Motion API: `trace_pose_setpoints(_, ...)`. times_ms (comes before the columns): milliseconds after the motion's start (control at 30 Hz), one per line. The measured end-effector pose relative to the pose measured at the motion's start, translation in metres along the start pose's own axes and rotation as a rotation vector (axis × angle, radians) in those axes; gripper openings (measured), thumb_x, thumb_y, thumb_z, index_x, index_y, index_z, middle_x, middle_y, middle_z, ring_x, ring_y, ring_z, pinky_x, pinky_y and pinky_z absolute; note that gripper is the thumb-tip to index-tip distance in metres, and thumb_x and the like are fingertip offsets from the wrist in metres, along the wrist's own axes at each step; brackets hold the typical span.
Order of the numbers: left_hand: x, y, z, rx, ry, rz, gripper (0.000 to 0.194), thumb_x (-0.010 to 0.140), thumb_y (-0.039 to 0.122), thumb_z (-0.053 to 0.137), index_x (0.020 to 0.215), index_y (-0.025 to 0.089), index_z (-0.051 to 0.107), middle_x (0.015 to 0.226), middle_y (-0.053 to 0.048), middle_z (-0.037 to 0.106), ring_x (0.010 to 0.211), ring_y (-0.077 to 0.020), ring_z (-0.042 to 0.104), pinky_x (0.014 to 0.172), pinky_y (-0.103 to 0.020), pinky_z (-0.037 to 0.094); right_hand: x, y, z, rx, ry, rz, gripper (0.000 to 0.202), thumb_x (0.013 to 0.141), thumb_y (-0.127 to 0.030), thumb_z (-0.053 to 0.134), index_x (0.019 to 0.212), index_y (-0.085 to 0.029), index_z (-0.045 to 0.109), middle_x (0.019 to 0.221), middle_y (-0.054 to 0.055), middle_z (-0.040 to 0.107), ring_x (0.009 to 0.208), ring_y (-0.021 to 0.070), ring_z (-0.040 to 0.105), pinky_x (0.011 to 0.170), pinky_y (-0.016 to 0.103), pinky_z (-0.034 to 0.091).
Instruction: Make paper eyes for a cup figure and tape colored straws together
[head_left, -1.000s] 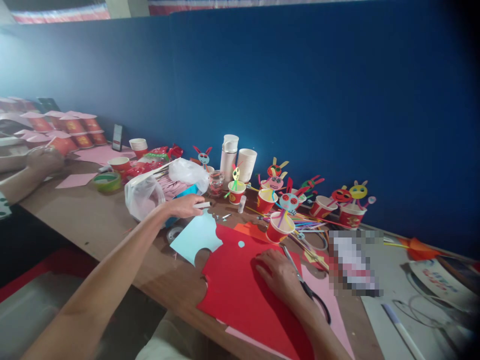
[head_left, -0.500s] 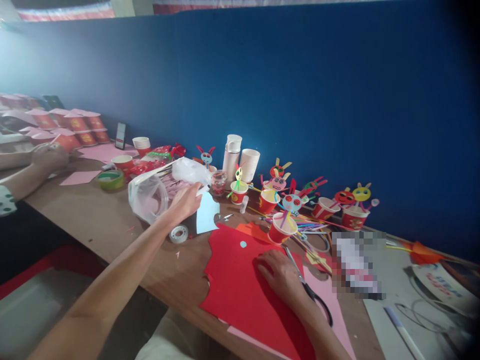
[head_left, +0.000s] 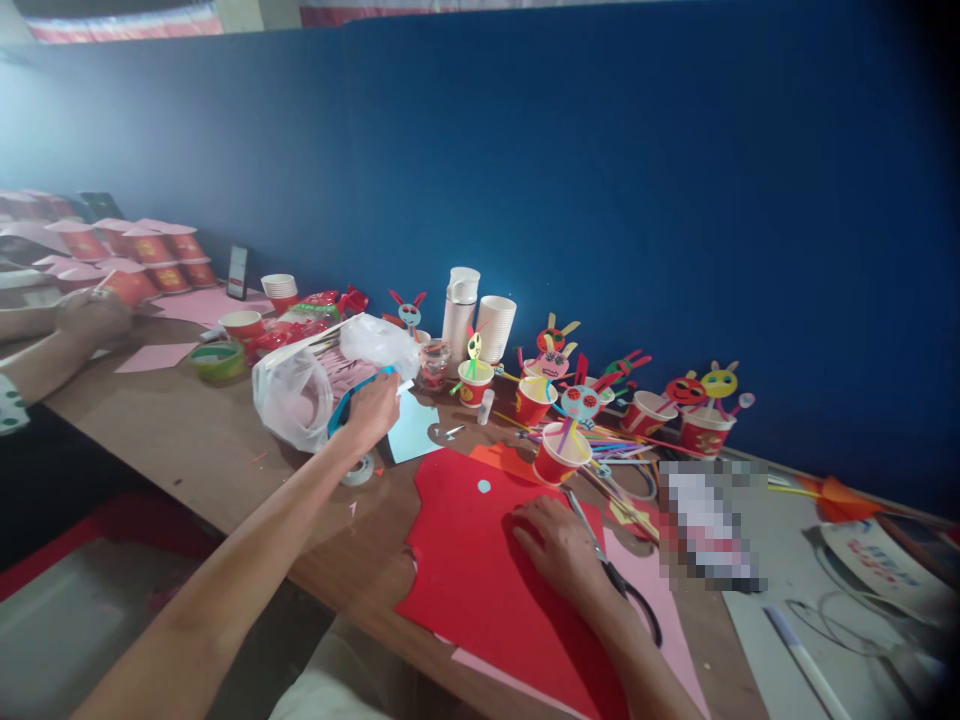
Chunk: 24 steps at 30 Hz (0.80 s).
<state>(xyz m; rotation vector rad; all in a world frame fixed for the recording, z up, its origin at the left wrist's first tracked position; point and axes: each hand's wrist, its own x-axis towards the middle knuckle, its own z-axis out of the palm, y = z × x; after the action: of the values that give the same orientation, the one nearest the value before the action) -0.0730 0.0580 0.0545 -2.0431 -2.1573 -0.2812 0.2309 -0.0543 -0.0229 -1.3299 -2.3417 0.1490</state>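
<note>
My left hand (head_left: pixel 375 408) is closed round a blue object (head_left: pixel 343 408) beside the plastic bag. A small white end (head_left: pixel 406 387) sticks out past the fingers; its kind is not clear. Near that hand lie a piece of light blue paper (head_left: pixel 414 428) and a clear tape roll (head_left: pixel 360 470), partly covered by my wrist. My right hand (head_left: pixel 555 540) rests flat, fingers spread, on a large red sheet (head_left: pixel 480 580) with a scalloped edge. Black-handled scissors (head_left: pixel 634 598) lie along its right side. A small light blue disc (head_left: pixel 484 487) sits on the red sheet.
Paper cups with decorated rabbit figures (head_left: pixel 559 450) stand along the blue partition (head_left: pixel 637 180). A white flask (head_left: pixel 460 310) and stacked cups (head_left: pixel 496 328) stand behind. Coloured sticks (head_left: pixel 615 450) lie at right. At far left another person's hand (head_left: pixel 94 318) is near red cups.
My left hand has moved slightly down and left, and a blue object now shows in it. The dark shape under that hand is gone from the table. My right hand stays put.
</note>
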Motion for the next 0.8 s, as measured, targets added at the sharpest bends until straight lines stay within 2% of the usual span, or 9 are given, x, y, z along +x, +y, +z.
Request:
trace_pose_setpoints(100, -0.005, 0.004, -0.002, -0.029, 0.040, 0.053, 0.031, 0.085, 0.025, 0.041, 0.112, 0.013, 0.051, 0.113, -0.014, 0.053, 0.095, -0.0239, 0.057, 0.077, -0.029, 0.043, 0.000, 0.000, 0.001, -0.004, -0.004, 0.010, 0.016, 0.085, -0.024, 0.050, 0.091, -0.023, 0.065, 0.085, 0.006, 0.061, 0.083, 0.0196, 0.054, 0.074, 0.032, 0.040)
trace_pose_setpoints(200, -0.012, 0.011, -0.001, -0.094, 0.011, 0.129, 0.028, 0.084, 0.028, 0.043, 0.105, 0.016, 0.056, 0.112, -0.012, 0.053, 0.092, -0.0224, 0.057, 0.075, -0.028, 0.043, 0.000, 0.001, 0.002, 0.000, -0.011, 0.012, 0.017, 0.085, -0.024, 0.050, 0.092, -0.022, 0.065, 0.086, 0.006, 0.061, 0.083, 0.0195, 0.054, 0.075, 0.032, 0.040)
trace_pose_setpoints(400, -0.013, 0.037, 0.012, -0.143, -0.223, 0.242, 0.026, 0.082, 0.032, 0.046, 0.091, 0.015, 0.063, 0.096, -0.013, 0.062, 0.090, -0.0235, 0.059, 0.077, -0.029, 0.042, -0.001, 0.001, 0.003, 0.013, -0.009, 0.010, 0.016, 0.085, -0.023, 0.050, 0.091, -0.022, 0.064, 0.087, 0.006, 0.061, 0.084, 0.0194, 0.053, 0.075, 0.032, 0.040)
trace_pose_setpoints(567, 0.000, 0.055, 0.027, -0.150, -0.311, 0.229, 0.022, 0.072, 0.031, 0.058, 0.082, 0.013, 0.065, 0.083, -0.016, 0.066, 0.081, -0.0270, 0.063, 0.067, -0.030, 0.044, 0.000, 0.001, 0.002, 0.010, -0.017, 0.001, 0.015, 0.085, -0.023, 0.050, 0.091, -0.022, 0.064, 0.085, 0.005, 0.061, 0.082, 0.0192, 0.054, 0.074, 0.031, 0.040)
trace_pose_setpoints(800, 0.006, 0.057, 0.032, -0.228, -0.352, 0.208, 0.014, 0.069, 0.025, 0.057, 0.075, 0.016, 0.064, 0.078, -0.014, 0.067, 0.075, -0.0252, 0.063, 0.063, -0.029, 0.044, -0.002, 0.001, 0.002, 0.001, -0.020, 0.003, 0.016, 0.085, -0.024, 0.049, 0.093, -0.022, 0.063, 0.085, 0.006, 0.059, 0.082, 0.0195, 0.053, 0.074, 0.032, 0.040)
